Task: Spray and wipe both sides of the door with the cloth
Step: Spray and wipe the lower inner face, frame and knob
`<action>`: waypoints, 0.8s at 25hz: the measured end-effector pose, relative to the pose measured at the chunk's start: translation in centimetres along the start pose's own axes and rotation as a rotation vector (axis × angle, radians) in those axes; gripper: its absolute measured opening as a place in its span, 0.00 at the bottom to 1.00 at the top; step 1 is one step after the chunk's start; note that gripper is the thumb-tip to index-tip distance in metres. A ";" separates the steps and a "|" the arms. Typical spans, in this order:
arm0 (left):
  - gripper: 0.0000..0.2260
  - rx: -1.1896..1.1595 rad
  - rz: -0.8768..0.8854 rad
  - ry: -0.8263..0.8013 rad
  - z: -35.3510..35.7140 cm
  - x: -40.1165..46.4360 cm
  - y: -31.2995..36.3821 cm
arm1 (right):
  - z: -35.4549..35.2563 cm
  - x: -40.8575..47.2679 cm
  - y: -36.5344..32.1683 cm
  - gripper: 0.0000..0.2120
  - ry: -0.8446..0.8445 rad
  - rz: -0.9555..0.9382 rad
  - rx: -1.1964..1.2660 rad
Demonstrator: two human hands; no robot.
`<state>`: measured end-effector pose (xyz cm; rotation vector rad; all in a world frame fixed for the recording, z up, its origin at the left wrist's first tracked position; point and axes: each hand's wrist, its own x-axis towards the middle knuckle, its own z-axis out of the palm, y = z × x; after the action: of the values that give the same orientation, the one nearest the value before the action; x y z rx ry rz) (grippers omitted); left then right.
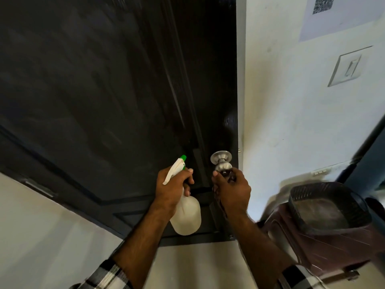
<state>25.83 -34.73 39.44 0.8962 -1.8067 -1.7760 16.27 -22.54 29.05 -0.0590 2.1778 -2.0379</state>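
Two hands work side by side at the latch edge of the door [100,84]. The right hand [231,192] has its fingers curled round the knob [223,166], thumb tip up beside the ball; something dark shows between the fingers and under the palm, possibly the cloth, but it is too dark to tell. The knob stands straight out of the door toward the person, just ahead of that hand, with its round plate [220,157] flat on the panel beyond. The left hand [173,188], just to the left and apart from the right one, grips the neck of the spray bottle [186,217]; one finger reaches round toward the trigger, the body hangs below the fist, and the green nozzle [183,157] points up and forward at the dark panel close ahead.

Judging by the grip, the next move is likely a turn or pull of the knob to swing the door, and the right hand is the one placed for it. The door edge lies just right of that hand, against the wall [291,101]. Farther right and lower sits a dark basket [325,207] on a maroon box [325,249].
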 end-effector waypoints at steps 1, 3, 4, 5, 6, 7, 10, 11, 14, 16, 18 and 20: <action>0.07 0.004 0.002 -0.002 0.1 0.0 0.0 | 0.3 0.2 0.2 0.24 0.015 -0.003 0.004; 0.05 -0.008 0.005 0.004 0.4 0.0 0.1 | 0.7 0.2 0.6 0.24 0.014 -0.010 0.009; 0.04 -0.017 0.006 0.006 0.6 0.0 0.1 | 0.9 0.3 0.7 0.24 0.018 -0.009 0.017; 0.04 -0.019 0.012 0.008 0.7 0.1 0.1 | 1.1 0.4 0.7 0.23 0.028 -0.013 0.021; 0.05 -0.015 0.016 0.005 0.7 0.1 0.1 | 1.3 0.7 0.6 0.23 0.035 -0.020 0.021; 0.05 -0.012 0.017 0.004 0.9 0.3 0.0 | 1.4 0.9 0.5 0.22 0.036 -0.023 0.019; 0.05 -0.021 -0.007 0.021 1.3 1.2 0.0 | 1.7 2.1 0.2 0.20 0.027 -0.017 0.010; 0.07 -0.018 -0.012 0.026 1.5 1.8 -0.2 | 1.8 2.5 0.0 0.18 0.025 -0.013 0.001; 0.16 -0.021 -0.025 0.024 2.2 3.8 -0.4 | 2.4 4.0 -0.5 0.17 0.017 -0.001 -0.003; 0.15 -0.031 -0.032 0.025 2.7 4.9 -0.1 | 2.9 5.0 -0.7 0.17 0.010 0.001 -0.006; 0.10 -0.039 -0.038 0.016 3.2 5.8 0.3 | 3.5 6.1 -0.9 0.14 0.001 -0.007 -0.011; 0.09 -0.040 -0.044 0.006 3.5 6.7 0.5 | 4.1 7.4 -1.1 0.12 -0.003 -0.010 -0.027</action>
<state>18.60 -37.08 38.90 0.9313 -1.7537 -1.8276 9.50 -27.66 29.26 -0.0761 2.2080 -2.0122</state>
